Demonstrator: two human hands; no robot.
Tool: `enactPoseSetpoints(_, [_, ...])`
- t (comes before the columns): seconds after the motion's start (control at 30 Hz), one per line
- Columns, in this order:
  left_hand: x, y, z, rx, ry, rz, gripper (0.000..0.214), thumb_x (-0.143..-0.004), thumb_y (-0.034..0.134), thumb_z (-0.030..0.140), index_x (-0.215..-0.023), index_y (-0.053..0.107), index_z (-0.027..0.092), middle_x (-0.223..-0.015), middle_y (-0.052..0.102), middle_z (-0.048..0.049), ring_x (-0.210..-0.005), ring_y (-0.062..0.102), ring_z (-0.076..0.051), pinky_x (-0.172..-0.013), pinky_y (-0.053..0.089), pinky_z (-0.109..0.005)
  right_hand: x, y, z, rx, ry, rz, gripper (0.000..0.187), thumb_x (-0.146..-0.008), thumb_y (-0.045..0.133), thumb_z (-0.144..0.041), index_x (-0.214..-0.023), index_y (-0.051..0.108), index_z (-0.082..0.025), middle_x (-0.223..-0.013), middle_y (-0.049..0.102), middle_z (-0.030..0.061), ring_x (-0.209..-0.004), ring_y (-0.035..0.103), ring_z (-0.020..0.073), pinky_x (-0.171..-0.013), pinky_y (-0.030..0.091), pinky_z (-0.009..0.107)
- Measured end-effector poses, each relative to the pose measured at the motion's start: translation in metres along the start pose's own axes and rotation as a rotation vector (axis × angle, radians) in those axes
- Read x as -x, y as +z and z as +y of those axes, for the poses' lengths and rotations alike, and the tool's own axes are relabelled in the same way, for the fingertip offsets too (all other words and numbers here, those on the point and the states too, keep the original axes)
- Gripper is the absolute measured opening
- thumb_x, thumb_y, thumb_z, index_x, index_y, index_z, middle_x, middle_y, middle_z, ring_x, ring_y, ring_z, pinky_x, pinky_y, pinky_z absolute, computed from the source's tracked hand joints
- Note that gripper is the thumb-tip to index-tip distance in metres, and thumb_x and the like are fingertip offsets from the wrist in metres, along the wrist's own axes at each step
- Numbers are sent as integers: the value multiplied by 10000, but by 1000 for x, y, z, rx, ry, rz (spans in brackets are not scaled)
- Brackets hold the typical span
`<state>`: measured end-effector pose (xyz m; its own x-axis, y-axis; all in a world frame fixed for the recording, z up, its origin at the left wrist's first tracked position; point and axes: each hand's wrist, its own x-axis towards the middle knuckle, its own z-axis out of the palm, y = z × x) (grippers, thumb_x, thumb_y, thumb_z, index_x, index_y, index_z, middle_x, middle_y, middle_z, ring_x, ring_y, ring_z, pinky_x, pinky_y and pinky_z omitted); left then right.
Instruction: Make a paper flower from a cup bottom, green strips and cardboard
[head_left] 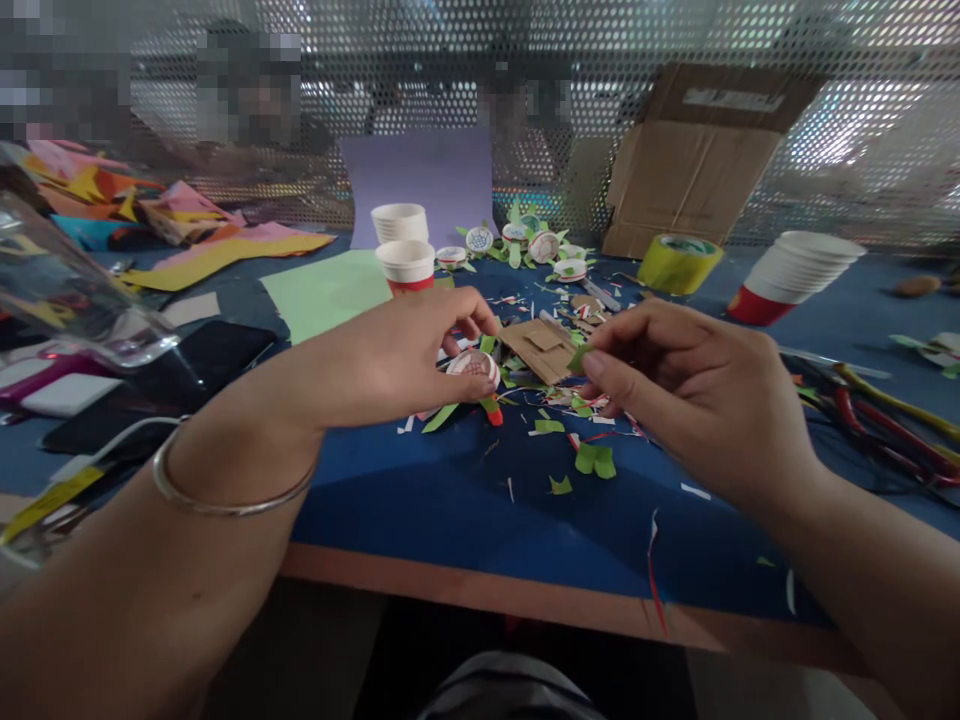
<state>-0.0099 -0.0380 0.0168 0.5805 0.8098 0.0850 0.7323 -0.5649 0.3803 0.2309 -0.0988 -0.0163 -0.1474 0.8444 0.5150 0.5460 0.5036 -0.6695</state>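
My left hand [405, 355] grips a small paper-cup turtle [474, 370], a white disc with a patterned top and green paper strips sticking out. A red-tipped strip hangs below it. Between the thumb and forefinger of my right hand [675, 390] is a small green paper piece [578, 360], partly hidden by the fingers. Between the two hands lies a square of brown cardboard [541, 352] among paper scraps. Nearer the table edge rests a green paper cutout [595, 460]. Several similar turtles [544, 247] sit in a group at the back.
Stacked paper cups [799, 275] stand right, more cups [405, 262] back left. Yellow tape [680, 263] sits before a propped cardboard box [697, 170]. Scissors [885, 420] lie far right, a dark phone [217, 355] left. A perforated metal screen [570, 60] borders the back.
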Motion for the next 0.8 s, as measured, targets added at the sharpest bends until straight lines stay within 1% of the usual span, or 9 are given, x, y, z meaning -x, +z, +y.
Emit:
enactPoseSetpoints(0.07, [-1, 0, -9, -88, -38, -57, 475, -806, 698, 515, -1176, 614, 229, -974, 708, -47, -794, 644, -198, -641, 433, -286, 0, -1, 0, -32, 17, -29, 57, -886, 696, -230, -847, 656, -220, -731, 649, -6, -611, 622, 121, -485, 465, 238])
enactPoseSetpoints(0.13, [-3, 2, -14, -106, -60, -103, 509, -786, 700, 557, -1166, 605, 233, -970, 714, -41, -769, 647, -199, -637, 420, -286, 0, 0, -1, -60, 36, -48, 52, -873, 698, -214, -846, 653, -215, -728, 650, -12, -585, 608, 107, -486, 471, 232])
enactPoseSetpoints(0.3, [-7, 4, -14, -89, -107, -220, 464, -778, 707, 508, -1142, 597, 242, -913, 715, -6, -710, 643, -177, -620, 402, -276, 0, 1, 1, -96, 83, -107, 31, -852, 685, -198, -839, 659, -210, -695, 656, -14, -545, 590, 112, -498, 478, 257])
enactPoseSetpoints(0.37, [-7, 3, -14, -96, -92, -221, 455, -782, 701, 507, -1135, 600, 239, -906, 709, -6, -719, 637, -177, -613, 399, -273, 0, 2, 3, -131, 106, -150, 38, -852, 683, -210, -828, 654, -213, -676, 655, -15, -547, 607, 128, -511, 494, 274])
enactPoseSetpoints(0.43, [-7, 2, -14, -89, -60, -180, 464, -784, 702, 507, -1148, 603, 237, -960, 709, -16, -781, 645, -185, -633, 416, -272, 0, 2, 5, -169, 126, -192, 51, -856, 681, -223, -819, 646, -215, -654, 645, -23, -548, 625, 140, -512, 498, 282])
enactPoseSetpoints(0.57, [-6, -3, -10, 47, 53, -99, 508, -797, 720, 463, -1235, 587, 243, -1158, 695, -36, -983, 659, -204, -785, 488, -288, 0, 3, 7, -225, 150, -233, 39, -846, 701, -230, -853, 670, -208, -686, 646, -28, -565, 644, 140, -514, 493, 273])
enactPoseSetpoints(0.63, [-4, -4, -8, 160, 92, -113, 516, -817, 716, 446, -1271, 572, 248, -1218, 685, -46, -1014, 671, -203, -826, 509, -297, -1, 3, 8, -218, 151, -236, 54, -840, 717, -239, -872, 692, -202, -707, 656, -22, -569, 642, 134, -511, 488, 267])
enactPoseSetpoints(0.7, [-4, -2, -6, 260, 117, -143, 521, -832, 714, 426, -1298, 561, 251, -1259, 677, -57, -1010, 686, -197, -828, 527, -297, 0, 3, 8, -195, 148, -249, 72, -853, 714, -248, -906, 709, -200, -732, 675, -14, -565, 633, 125, -509, 483, 261])
enactPoseSetpoints(0.8, [-4, 3, -6, 352, 154, -175, 535, -841, 720, 376, -1332, 549, 251, -1305, 663, -68, -1031, 693, -192, -842, 537, -288, 0, 3, 9, -235, 157, -289, 125, -888, 690, -266, -997, 695, -206, -791, 701, -1, -591, 643, 124, -531, 510, 258])
